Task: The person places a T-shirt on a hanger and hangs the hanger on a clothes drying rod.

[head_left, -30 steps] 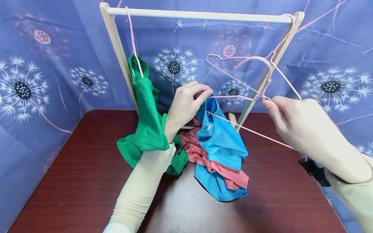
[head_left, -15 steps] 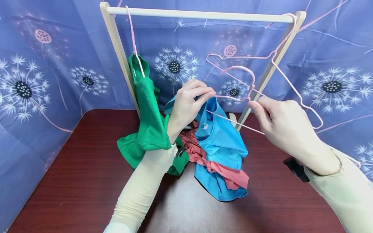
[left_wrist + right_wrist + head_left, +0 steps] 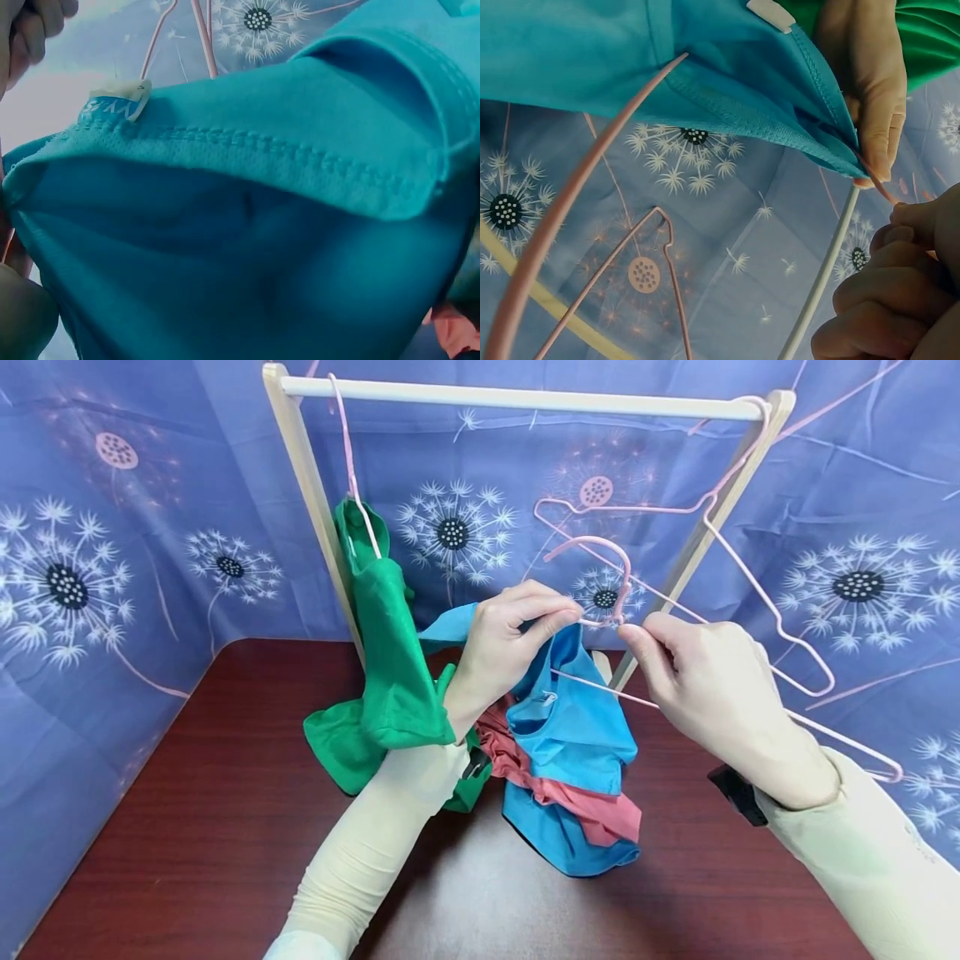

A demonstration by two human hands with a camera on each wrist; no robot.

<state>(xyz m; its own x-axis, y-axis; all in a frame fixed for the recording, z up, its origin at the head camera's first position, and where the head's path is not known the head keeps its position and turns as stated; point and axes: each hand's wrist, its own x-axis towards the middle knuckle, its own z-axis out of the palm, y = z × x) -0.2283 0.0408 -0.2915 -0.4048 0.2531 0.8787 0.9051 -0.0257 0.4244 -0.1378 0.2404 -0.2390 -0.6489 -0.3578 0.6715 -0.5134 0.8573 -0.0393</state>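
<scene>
My left hand pinches the neckline of a blue garment together with one shoulder of a pink clothes hanger. Part of that hanger is inside the garment's opening; its lower bar comes out of the neckline. With curled fingers my right hand grips the hanger just below its hook, close to the left hand. In the left wrist view the neckline is stretched wide, with a pale label beside it. In the right wrist view the hanger's bar enters the blue cloth.
A rack with a white rail stands behind. A green garment hangs on its left, draping over my left forearm. Another pink hanger hangs at its right end. A red garment lies tangled with the blue one on the brown table.
My right hand has moved left, bringing the hanger further into the blue garment's neckline. The left hand has shifted slightly right, still pinching. The hanger's hook has come left with it.
</scene>
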